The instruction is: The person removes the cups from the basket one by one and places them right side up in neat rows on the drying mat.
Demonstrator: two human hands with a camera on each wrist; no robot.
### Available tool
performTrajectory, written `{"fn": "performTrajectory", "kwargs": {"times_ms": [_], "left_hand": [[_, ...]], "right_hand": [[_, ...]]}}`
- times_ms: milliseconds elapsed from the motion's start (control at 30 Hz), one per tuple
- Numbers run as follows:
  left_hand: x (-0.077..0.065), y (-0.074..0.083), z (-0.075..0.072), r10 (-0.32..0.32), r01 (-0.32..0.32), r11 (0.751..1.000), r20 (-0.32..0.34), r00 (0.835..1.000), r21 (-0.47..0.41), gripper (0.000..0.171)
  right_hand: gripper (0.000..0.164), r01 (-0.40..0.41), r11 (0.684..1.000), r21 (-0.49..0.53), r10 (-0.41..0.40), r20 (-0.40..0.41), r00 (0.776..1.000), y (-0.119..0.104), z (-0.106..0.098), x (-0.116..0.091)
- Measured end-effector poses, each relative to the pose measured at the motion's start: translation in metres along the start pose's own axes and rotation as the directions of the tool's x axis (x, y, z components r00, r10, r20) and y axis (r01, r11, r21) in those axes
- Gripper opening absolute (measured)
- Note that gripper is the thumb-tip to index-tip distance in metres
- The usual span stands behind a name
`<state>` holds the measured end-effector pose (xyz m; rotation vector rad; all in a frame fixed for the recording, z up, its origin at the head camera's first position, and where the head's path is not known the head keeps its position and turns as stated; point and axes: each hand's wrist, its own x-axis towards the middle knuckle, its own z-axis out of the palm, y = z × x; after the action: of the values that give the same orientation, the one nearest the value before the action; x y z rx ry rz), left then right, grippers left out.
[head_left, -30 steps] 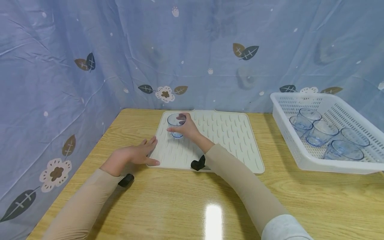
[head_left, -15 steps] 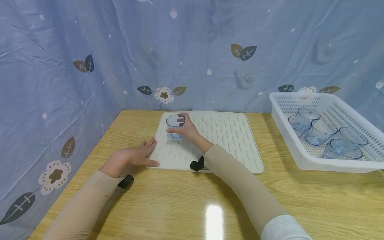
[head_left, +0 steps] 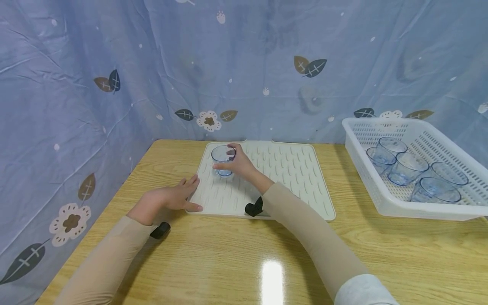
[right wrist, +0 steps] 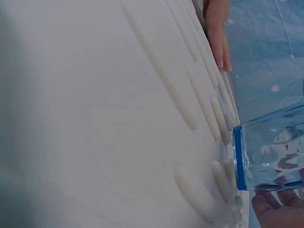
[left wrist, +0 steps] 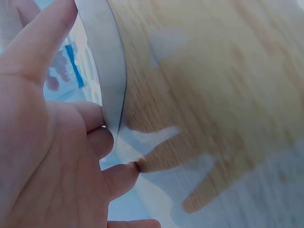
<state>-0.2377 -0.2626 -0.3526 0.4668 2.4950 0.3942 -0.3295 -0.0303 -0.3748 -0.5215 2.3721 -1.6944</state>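
My right hand (head_left: 241, 164) grips a clear blue-tinted drinking glass (head_left: 223, 158) from its right side, thumb in front and fingers behind. The glass stands upright at the back left of a white ridged drying mat (head_left: 284, 173). In the right wrist view, the thick blue base of the glass (right wrist: 240, 159) is right at the mat's surface, with fingertips (right wrist: 280, 209) along its side. My left hand (head_left: 173, 197) lies at the mat's left edge with spread fingers, fingertips on the rim. In the left wrist view, the left hand (left wrist: 52, 142) is beside the pale mat edge (left wrist: 116, 61).
On the right stands a white perforated plastic basket (head_left: 386, 202) holding several similar glasses (head_left: 408, 168). A blue patterned cloth (head_left: 244, 63) hangs behind and to the left of the wooden table (head_left: 213, 254). A black strap piece (head_left: 254, 207) sits by the right wrist.
My right wrist has shifted very slightly to the right, while the glass keeps nearly the same place on the mat. The left hand has stayed still.
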Motion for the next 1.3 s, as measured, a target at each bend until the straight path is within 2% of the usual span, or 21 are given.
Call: {"fn": "performTrajectory", "kwargs": {"times_ms": [267, 500, 633, 933, 1300], "left_hand": [[0.001, -0.002, 0.002, -0.001, 0.001, 1.000, 0.001, 1.000, 0.002, 0.106], [0.001, -0.002, 0.002, 0.005, -0.005, 1.000, -0.003, 1.000, -0.019, 0.107], [0.000, -0.002, 0.002, 0.012, -0.012, 0.999, 0.000, 1.000, -0.031, 0.106], [-0.001, -0.001, 0.000, 0.016, -0.016, 0.999, -0.007, 1.000, -0.030, 0.107], [0.000, -0.001, 0.000, 0.011, -0.011, 1.000, -0.012, 1.000, -0.029, 0.108]], "right_hand": [[0.096, -0.010, 0.999, -0.039, 0.012, 0.044, 0.999, -0.001, -0.010, -0.005], [0.095, -0.016, 1.000, -0.017, 0.017, 0.077, 0.997, 0.001, -0.024, -0.008], [0.093, -0.016, 1.000, -0.018, 0.018, 0.127, 0.992, 0.002, -0.033, -0.011], [0.093, 0.039, 0.998, -0.044, -0.027, 0.241, 0.970, 0.002, -0.060, -0.019], [0.091, 0.100, 0.994, -0.049, -0.084, 0.260, 0.962, 0.001, -0.095, -0.039]]}}
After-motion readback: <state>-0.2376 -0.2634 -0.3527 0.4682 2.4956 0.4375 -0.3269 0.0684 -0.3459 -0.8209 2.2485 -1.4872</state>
